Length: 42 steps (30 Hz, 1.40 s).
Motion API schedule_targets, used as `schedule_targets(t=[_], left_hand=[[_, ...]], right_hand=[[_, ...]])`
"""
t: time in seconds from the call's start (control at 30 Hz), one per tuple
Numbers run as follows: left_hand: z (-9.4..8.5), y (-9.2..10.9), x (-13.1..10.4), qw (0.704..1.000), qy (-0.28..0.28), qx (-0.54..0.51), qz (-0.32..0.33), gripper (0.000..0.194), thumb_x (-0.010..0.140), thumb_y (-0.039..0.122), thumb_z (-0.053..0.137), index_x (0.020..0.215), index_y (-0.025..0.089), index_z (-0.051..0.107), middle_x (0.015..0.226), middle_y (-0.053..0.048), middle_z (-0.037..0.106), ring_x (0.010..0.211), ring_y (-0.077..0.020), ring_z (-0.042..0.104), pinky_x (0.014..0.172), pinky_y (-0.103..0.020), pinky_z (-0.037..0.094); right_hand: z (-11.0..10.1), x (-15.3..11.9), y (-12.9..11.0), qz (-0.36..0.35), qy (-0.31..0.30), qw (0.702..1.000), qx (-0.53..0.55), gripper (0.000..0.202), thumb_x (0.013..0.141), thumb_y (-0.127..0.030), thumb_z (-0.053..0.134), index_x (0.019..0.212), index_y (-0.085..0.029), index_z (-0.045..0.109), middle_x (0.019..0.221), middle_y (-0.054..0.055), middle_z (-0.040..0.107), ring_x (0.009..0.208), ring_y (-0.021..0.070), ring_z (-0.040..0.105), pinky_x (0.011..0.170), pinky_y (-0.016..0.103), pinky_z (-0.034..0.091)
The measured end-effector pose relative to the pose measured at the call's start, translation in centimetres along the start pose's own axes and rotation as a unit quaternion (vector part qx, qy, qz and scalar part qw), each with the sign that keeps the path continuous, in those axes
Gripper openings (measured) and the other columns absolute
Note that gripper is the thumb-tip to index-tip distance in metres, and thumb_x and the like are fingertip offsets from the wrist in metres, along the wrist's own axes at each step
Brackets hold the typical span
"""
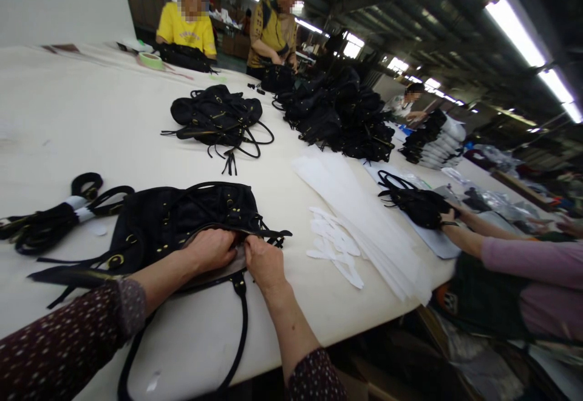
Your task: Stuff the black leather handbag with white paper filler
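Note:
A black bag (150, 212) with gold-coloured studs and buckles lies on the white table in front of me, its mouth open towards me. My left hand (213, 249) is at the opening, fingers curled in at the lining. Just right of it, my right hand (265, 261) pinches the bag's edge near the end of the zip. The fingertips of both hands are partly hidden by the bag. One long handle (245, 322) hangs down towards the table's near edge.
Bundled black straps (45, 225) lie at the left. Another black bag (218, 115) and a heap of bags (341, 109) sit farther back. White sheets (364, 225) and white strips (332, 243) lie to the right. A person's hands (449, 219) hold a bag at the right; others stand behind.

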<state>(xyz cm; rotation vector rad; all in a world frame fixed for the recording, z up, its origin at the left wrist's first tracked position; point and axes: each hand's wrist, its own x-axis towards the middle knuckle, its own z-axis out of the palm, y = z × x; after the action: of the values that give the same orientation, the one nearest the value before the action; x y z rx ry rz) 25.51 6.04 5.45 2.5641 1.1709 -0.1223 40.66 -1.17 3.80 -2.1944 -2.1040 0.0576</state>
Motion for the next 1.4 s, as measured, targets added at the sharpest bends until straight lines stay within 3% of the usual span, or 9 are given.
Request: schedule_targets(t=[0.3,0.57,0.7,0.83,1.07,1.4], left_hand=[[0.5,1.0,-0.2,0.999,0.019,0.015,-0.046,0.032,0.082,0.017,0.045,0.109,0.014,0.062,0.103,-0.020,0.072,0.095,-0.0350,0.070,0.082,-0.046,0.056],[0.3,0.9,-0.4,0.997,0.013,0.012,-0.069,0.031,0.083,0.021,0.047,0.107,0.012,0.065,0.100,-0.022,0.073,0.092,-0.0354,0.071,0.081,-0.046,0.054],[0.2,0.3,-0.5,0.998,-0.003,-0.009,-0.065,0.029,0.083,0.026,0.047,0.101,0.016,0.068,0.097,-0.019,0.074,0.089,-0.0343,0.071,0.080,-0.045,0.053],[0.2,-0.8,-0.7,0.996,-0.034,-0.058,-0.059,0.021,0.080,0.029,0.049,0.085,0.020,0.068,0.088,-0.011,0.074,0.081,-0.0293,0.070,0.071,-0.036,0.051],[-0.5,-2.9,-1.9,0.984,-0.074,-0.160,-0.035,0.016,0.076,0.026,0.047,0.067,0.022,0.059,0.067,-0.001,0.068,0.065,-0.0201,0.065,0.055,-0.025,0.038],[0.4,-4.1,-2.6,0.965,-0.092,-0.237,-0.054,0.015,0.075,0.026,0.047,0.066,0.021,0.058,0.064,0.000,0.068,0.061,-0.0182,0.065,0.057,-0.024,0.040]], right_hand=[[0.0,0.2,-0.1,0.011,-0.017,1.000,0.005,0.023,0.100,-0.030,0.039,0.103,-0.026,0.061,0.094,0.002,0.073,0.078,0.0162,0.069,0.065,0.025,0.044],[0.2,0.0,-0.1,0.011,-0.019,1.000,0.014,0.025,0.101,-0.031,0.037,0.104,-0.028,0.062,0.094,0.001,0.073,0.078,0.0157,0.069,0.063,0.025,0.043],[0.3,-0.2,-0.1,0.011,-0.020,1.000,0.014,0.026,0.101,-0.032,0.037,0.103,-0.029,0.063,0.094,0.001,0.073,0.079,0.0162,0.069,0.063,0.025,0.043],[0.5,-0.6,-0.3,0.008,-0.022,0.999,0.028,0.028,0.101,-0.033,0.037,0.104,-0.029,0.064,0.095,0.002,0.073,0.079,0.0158,0.068,0.065,0.025,0.044],[0.1,-1.0,-1.6,-0.010,-0.026,0.996,0.087,0.023,0.099,-0.032,0.042,0.098,-0.029,0.066,0.095,-0.001,0.074,0.086,0.0152,0.069,0.067,0.025,0.043],[0.5,-1.0,-3.2,-0.018,-0.014,0.997,0.067,0.022,0.100,-0.031,0.041,0.102,-0.027,0.063,0.098,0.001,0.073,0.079,0.0159,0.069,0.064,0.024,0.045]])
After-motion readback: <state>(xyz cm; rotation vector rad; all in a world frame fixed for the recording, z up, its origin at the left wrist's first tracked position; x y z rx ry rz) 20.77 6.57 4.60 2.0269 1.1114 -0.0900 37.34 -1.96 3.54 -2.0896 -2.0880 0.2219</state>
